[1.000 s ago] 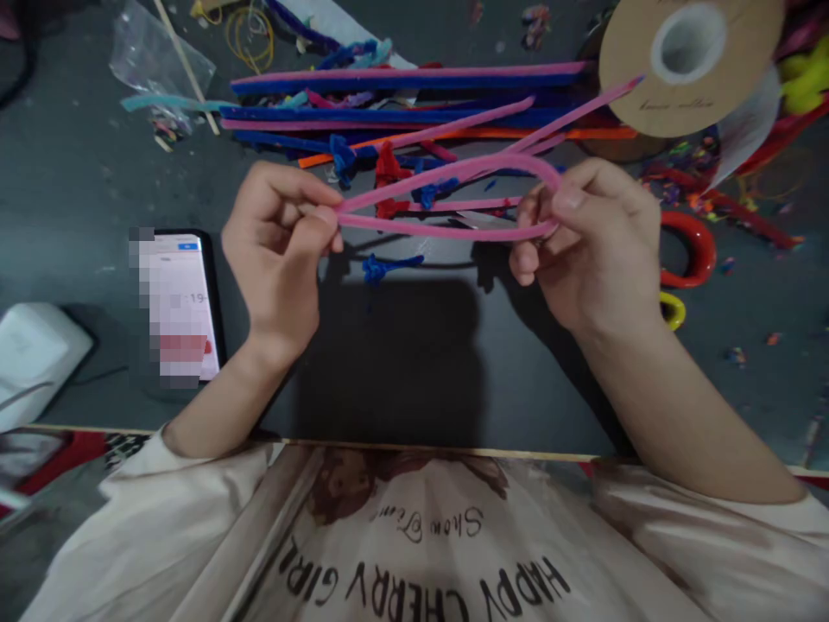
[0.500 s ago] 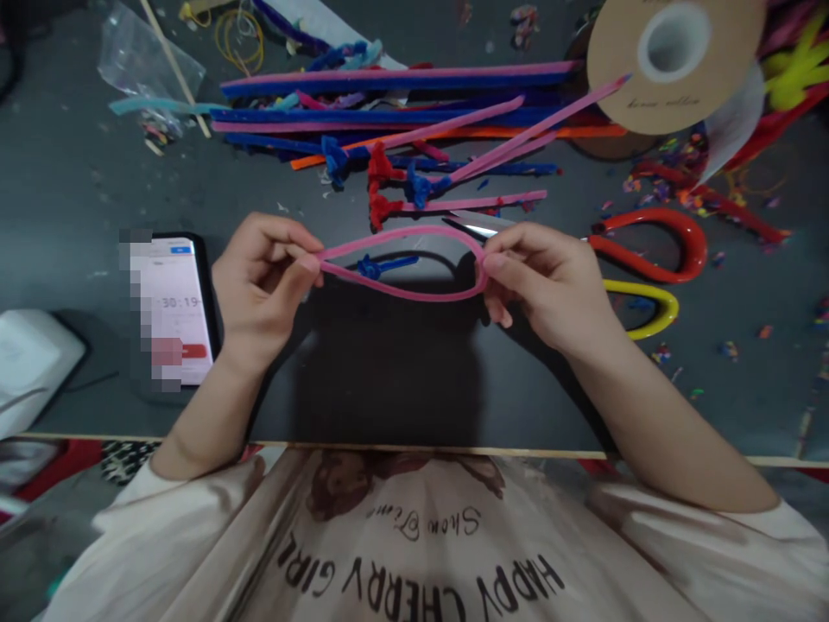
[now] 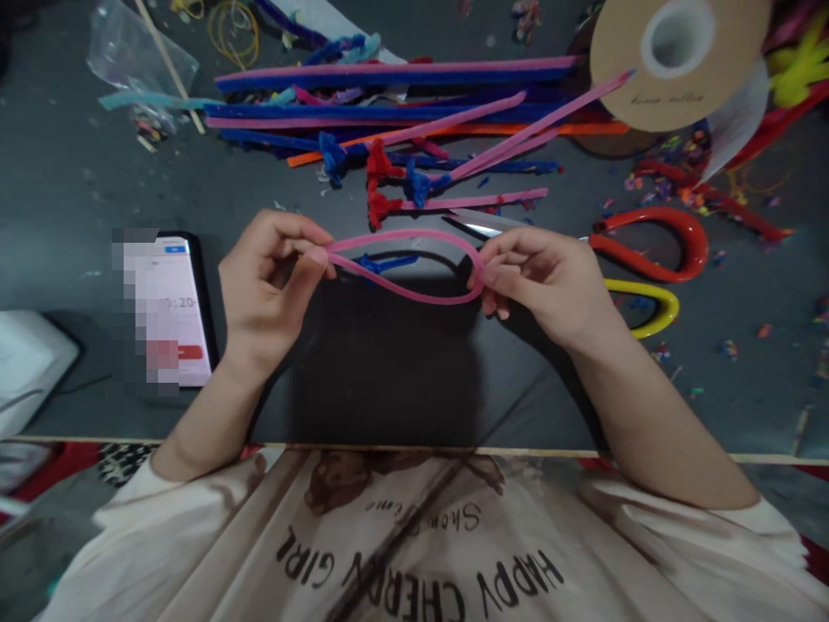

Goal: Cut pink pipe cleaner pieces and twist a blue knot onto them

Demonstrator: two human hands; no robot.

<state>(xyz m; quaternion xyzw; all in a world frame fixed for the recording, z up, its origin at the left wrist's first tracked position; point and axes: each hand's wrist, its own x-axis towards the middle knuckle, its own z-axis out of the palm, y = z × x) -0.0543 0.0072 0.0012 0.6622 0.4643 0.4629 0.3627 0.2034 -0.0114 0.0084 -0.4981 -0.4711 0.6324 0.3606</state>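
Note:
A pink pipe cleaner (image 3: 414, 298) is bent into a long loop between my hands, above the dark table. My left hand (image 3: 272, 276) pinches its two ends together at the left. At the rounded right end, the thumb and fingers of my right hand (image 3: 544, 276) are closed on the bend. Behind the loop lies a small blue twisted piece (image 3: 389, 263). Just beyond are red twisted pieces (image 3: 382, 207) and blue ones (image 3: 420, 183) with pink stems. Scissors (image 3: 692, 246) with red and yellow handles lie partly behind my right hand.
Long blue, pink and orange pipe cleaners (image 3: 389, 78) lie across the back. A cardboard spool (image 3: 615, 60) stands at the back right, with colourful scraps near it. On the left are a phone (image 3: 198, 311) and a white object (image 3: 32, 363).
My left hand has moved slightly right, towards my right hand, and the pink loop is a little shorter and rounder. Both hands still hold it.

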